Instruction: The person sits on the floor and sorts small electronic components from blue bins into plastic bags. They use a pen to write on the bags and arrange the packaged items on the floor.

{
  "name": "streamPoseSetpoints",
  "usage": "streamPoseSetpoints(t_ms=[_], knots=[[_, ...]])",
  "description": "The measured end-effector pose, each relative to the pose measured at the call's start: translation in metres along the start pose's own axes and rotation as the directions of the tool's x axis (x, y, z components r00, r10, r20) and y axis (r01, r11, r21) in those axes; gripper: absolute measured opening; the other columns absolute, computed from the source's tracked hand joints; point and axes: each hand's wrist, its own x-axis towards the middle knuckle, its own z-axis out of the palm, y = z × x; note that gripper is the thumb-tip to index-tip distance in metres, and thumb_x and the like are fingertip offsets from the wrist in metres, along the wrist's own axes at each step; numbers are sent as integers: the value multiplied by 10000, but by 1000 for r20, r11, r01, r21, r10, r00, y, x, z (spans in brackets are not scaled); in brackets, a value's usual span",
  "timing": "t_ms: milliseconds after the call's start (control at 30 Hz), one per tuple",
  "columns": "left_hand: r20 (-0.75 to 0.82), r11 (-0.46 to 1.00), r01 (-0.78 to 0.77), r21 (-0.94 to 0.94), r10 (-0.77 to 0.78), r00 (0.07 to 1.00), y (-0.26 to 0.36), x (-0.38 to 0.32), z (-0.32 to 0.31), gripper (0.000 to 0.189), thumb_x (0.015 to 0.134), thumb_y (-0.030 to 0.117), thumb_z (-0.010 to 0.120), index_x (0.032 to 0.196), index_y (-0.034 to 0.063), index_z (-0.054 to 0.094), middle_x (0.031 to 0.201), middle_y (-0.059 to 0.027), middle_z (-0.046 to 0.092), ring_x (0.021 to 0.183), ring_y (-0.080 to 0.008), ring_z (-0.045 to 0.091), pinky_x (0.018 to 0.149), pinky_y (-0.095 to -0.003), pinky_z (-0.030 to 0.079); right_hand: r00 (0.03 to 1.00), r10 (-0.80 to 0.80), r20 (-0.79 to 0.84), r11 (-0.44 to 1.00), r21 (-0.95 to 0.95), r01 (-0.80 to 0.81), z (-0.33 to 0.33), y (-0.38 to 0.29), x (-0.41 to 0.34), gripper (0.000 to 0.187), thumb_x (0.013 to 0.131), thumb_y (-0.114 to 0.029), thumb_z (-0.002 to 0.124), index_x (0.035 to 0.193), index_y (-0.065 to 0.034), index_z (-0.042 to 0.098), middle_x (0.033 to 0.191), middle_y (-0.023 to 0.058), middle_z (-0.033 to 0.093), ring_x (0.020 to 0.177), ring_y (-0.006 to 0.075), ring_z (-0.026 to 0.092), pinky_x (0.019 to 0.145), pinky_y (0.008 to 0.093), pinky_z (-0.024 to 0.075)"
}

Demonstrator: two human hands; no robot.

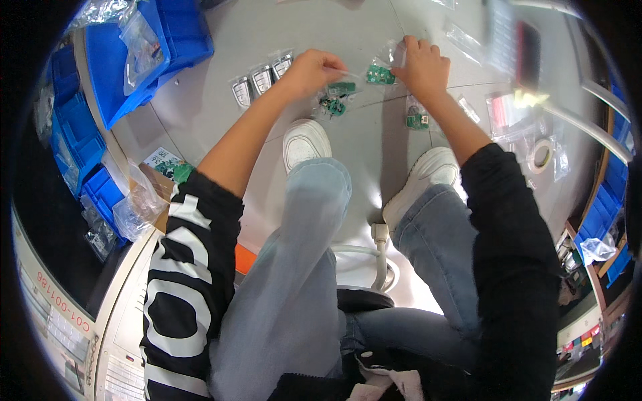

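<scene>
My left hand (pixel 317 72) pinches the top of a clear plastic bag (pixel 341 89) with green circuit boards in it. Right beneath it lie dark and green parts (pixel 333 106) in clear plastic. A second clear bag, holding a green circuit board (pixel 380 74), is at the thumb and fingers of my right hand (pixel 424 65), which grip its right edge. Below the right wrist another bagged green board (pixel 417 120) rests on the grey floor. Several silver-and-black key fobs (pixel 262 79) in clear bags lie in a row left of my left hand.
Blue plastic bins (pixel 188 30) stand at the left, near a cardboard box (pixel 159 188). My white shoes (pixel 306 143) are just below the bags. On the right are a tape roll (pixel 541 155), more clear bags (pixel 501 115), and a white curved bar (pixel 587 125) with a bright glare.
</scene>
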Motion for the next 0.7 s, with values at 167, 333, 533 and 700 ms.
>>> streamPoseSetpoints(t_ms=[167,333,533,700], knots=[[264,970,-241,-29,240,934,20,-54,32,154,750,92,593,870,-1,618,767,-70,621,735,-142,571,702,-265,448,999,16,-51,997,73,-12,13,1,-6,258,694,-229,677,857,-87,537,915,48,568,897,256,543,725,412,439],[250,984,-171,46,155,956,10,-59,63,140,734,91,587,841,7,619,748,-98,621,738,-219,591,679,-317,455,960,-214,179,798,599,66,-13,14,-15,123,712,-91,589,736,-37,481,766,60,561,744,195,534,690,316,433],[-25,892,-230,388,260,965,-13,-17,71,186,720,94,602,903,66,611,874,-80,599,850,-287,567,706,-369,457,839,-416,352,741,665,89,-65,22,-46,93,700,17,520,725,-24,441,661,42,501,641,117,486,649,251,423],[-254,811,-321,489,484,837,-17,-15,51,322,714,82,615,1030,109,555,1016,-62,523,971,-257,509,776,-361,441,659,-535,528,665,745,-56,-75,18,-61,103,684,19,524,727,-31,444,671,28,494,654,110,482,647,239,415]])
